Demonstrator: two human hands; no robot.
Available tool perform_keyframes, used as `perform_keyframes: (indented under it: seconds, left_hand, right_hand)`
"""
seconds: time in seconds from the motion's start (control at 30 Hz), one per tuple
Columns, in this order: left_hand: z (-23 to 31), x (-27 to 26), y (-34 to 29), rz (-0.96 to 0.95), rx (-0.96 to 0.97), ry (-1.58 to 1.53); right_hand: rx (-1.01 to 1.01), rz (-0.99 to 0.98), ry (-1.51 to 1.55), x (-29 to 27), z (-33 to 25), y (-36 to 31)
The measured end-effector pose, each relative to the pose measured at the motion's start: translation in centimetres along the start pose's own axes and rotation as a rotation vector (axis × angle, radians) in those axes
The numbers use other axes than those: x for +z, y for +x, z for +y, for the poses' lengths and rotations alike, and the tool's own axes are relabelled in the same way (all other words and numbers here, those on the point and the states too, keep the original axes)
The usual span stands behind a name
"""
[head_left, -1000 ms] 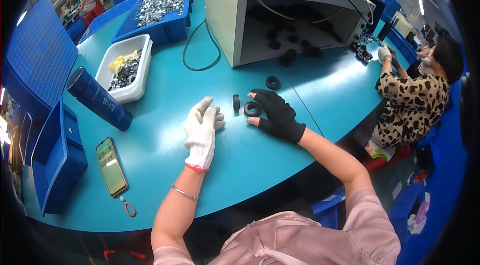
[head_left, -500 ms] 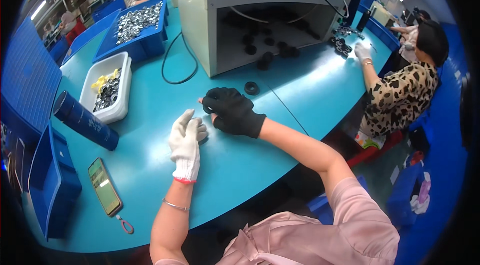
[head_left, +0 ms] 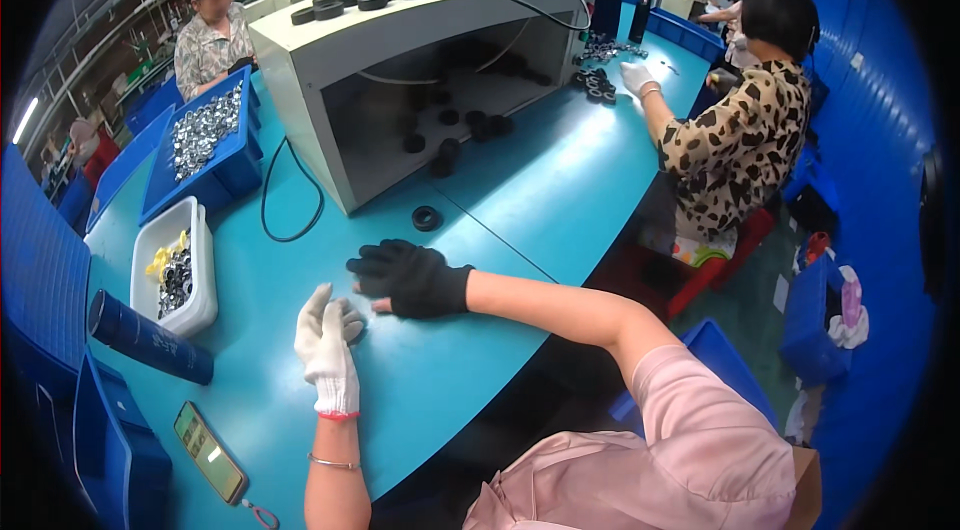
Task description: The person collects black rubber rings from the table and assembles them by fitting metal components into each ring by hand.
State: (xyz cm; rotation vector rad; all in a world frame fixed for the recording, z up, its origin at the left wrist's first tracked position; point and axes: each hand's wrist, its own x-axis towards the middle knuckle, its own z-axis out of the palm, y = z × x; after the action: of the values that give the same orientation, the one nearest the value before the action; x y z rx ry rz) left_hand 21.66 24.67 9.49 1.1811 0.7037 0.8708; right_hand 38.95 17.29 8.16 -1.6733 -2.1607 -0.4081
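Note:
My left hand, in a white knit glove with a red cuff edge, rests over the table with its fingers curled inward; whatever they hold, if anything, is hidden. Just to its right, my right hand wears a black glove with bare fingertips. Its fingers reach leftward, loosely apart and low over the tabletop, and nothing shows in them. A small black ring lies on the turquoise table beyond my right hand, apart from it.
Behind stands a cream open-fronted box with black rings inside and on top. At left are a white tub of small parts, a blue bin of metal pieces, a dark blue bottle and a phone. A co-worker sits right.
The view has turned, so the table and box sit further left and lower. My right hand's fingers look more stretched out than before. My left hand stays curled beside it.

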Motion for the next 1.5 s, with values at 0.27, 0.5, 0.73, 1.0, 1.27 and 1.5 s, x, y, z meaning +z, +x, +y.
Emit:
perform_keyframes:
  seconds: [0.27, 0.5, 0.73, 1.0, 1.27, 1.5]
  left_hand:
    - [0.6, 0.8, -1.0, -0.093, -0.031, 0.081]
    - [0.9, 1.2, -1.5, -0.166, -0.024, 0.167]
    - [0.6, 1.0, -1.5, -0.172, -0.032, 0.158]
    - [0.8, 0.8, -1.9, -0.187, -0.05, 0.131]
    - [0.3, 0.8, -1.9, -0.217, -0.052, 0.089]
    - [0.2, 0.8, -2.0, -0.205, -0.051, 0.122]
  right_hand:
    - [0.246, 0.225, -0.131, -0.5, 2.7, -1.7]
    - [0.203, 0.281, -0.077, -1.1, 1.7, -1.5]
    - [0.236, 0.309, -0.039, -0.5, 1.9, -1.7]
    - [0.249, 0.267, -0.052, -0.6, 1.6, -1.6]
    - [0.244, 0.272, -0.06, -0.6, 1.7, -1.7]
    - [0.229, 0.283, -0.072, -0.3, 1.7, -1.8]
